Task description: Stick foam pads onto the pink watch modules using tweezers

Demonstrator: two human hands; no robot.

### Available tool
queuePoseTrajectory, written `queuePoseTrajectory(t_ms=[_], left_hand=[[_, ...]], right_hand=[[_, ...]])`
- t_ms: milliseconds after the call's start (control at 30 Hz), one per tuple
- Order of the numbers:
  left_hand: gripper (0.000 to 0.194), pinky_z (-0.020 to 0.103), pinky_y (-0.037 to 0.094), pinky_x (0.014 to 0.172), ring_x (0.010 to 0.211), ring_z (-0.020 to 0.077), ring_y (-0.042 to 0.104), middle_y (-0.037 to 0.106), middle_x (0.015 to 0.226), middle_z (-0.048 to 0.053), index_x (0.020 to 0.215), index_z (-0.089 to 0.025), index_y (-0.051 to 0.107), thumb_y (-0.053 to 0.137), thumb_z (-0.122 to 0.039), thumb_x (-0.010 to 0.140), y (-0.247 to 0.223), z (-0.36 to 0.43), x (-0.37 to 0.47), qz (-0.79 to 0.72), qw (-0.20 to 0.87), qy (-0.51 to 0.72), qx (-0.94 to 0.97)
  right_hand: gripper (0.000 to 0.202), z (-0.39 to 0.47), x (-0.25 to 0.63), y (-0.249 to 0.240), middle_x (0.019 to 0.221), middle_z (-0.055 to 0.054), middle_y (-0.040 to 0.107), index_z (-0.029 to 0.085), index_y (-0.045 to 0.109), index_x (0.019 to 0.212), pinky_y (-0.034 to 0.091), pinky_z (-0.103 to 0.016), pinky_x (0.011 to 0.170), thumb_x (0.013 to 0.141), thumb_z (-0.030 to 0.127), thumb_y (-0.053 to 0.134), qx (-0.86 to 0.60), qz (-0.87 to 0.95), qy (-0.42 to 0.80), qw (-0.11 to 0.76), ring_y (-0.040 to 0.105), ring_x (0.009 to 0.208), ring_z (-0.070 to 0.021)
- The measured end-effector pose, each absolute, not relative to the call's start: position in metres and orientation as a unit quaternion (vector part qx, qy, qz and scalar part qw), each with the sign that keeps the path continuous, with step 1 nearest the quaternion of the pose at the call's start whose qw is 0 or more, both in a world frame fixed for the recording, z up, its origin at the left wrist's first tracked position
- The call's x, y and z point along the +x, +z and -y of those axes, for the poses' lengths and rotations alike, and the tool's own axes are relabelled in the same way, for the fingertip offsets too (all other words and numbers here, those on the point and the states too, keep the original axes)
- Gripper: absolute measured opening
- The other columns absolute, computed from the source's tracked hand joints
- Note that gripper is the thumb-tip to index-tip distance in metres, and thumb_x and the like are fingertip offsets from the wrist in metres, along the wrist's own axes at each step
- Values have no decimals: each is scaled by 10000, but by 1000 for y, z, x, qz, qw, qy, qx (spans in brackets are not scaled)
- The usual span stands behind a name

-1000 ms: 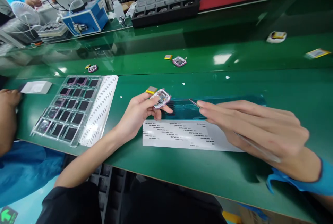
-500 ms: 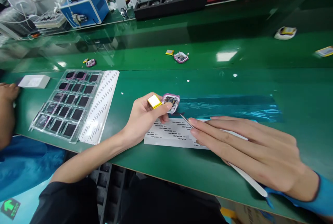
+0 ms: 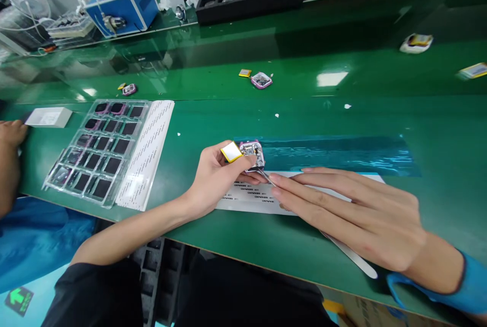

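Note:
My left hand (image 3: 216, 177) pinches an open smartwatch case (image 3: 251, 153) with a pink rim and a bare circuit board, its thumb lying over the lower edge. A small yellow-edged battery (image 3: 231, 151) with a white face sticks out beside the thumb. In my right hand (image 3: 365, 215) are slim tweezers (image 3: 267, 178) with a metal tip and a pale rounded rear end. Their tip meets the lower edge of the case; exact contact is too small to make out. Beneath both hands lies a white printed sheet (image 3: 247, 204), with a strip of blue film (image 3: 335, 154) behind it.
To the left are a clear compartment tray (image 3: 106, 152) of dark square screens, a printed sheet (image 3: 146, 157) and a white box (image 3: 49, 117). Other cases (image 3: 262, 80) with batteries lie farther back. A co-worker's arm (image 3: 9, 165) rests at the left edge.
My left hand has shifted slightly right, and the case and battery now face the camera more squarely. The tweezers' tip has moved from just beside the case to its lower edge.

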State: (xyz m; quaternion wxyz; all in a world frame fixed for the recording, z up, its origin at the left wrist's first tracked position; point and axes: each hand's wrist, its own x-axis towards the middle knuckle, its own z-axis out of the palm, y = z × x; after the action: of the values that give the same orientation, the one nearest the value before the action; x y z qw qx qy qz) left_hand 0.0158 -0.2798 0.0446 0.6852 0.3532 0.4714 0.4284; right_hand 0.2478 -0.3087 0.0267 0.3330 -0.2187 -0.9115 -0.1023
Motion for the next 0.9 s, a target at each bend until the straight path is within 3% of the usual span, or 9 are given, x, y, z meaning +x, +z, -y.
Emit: queuePoseTrajectory(t_ms=[133,267,467,667,900], left_hand=[[287,259,688,619,572,136,733,733,711,11,748,-163,649,892,-313,717,43,281,15,-474,669,424,384],[389,262,689,603,554,145,733,689,650,-18,733,-187,590,939,-357,716,43,284,16,-471,653,422,416],[405,253,686,581,538,145,740,656,614,-53,780,-210,551,902,-411,772,38,284,18,-462,634,433,444],[433,256,681,565,546,170,763,682,614,-40,797,-222,537,907,-444,778,41,282,16,-466,629,420,458],[428,286,690,605,605,195,789,695,645,-25,792,-218,543,895,-461,787,43,284,15,-466,628,409,470]], right_hand=[[328,310,249,25,1357,-24,745,163,709,1332,617,-363,1042,1064,57,554,-222,913,-82,333,749,1148,-208],[414,311,249,23,1318,-26,763,172,610,1500,652,-368,989,1122,124,447,-236,908,-48,342,749,1160,-211],[532,309,247,26,1311,-58,767,178,445,1636,677,-320,806,1113,103,505,-231,907,-9,353,795,947,-173],[606,311,250,37,1353,-39,744,252,415,1660,686,-333,879,1091,84,538,-257,906,44,333,788,1066,-192],[708,306,253,37,1359,-64,732,211,403,1661,677,-314,911,1018,-21,587,-233,916,35,325,788,1081,-191]])
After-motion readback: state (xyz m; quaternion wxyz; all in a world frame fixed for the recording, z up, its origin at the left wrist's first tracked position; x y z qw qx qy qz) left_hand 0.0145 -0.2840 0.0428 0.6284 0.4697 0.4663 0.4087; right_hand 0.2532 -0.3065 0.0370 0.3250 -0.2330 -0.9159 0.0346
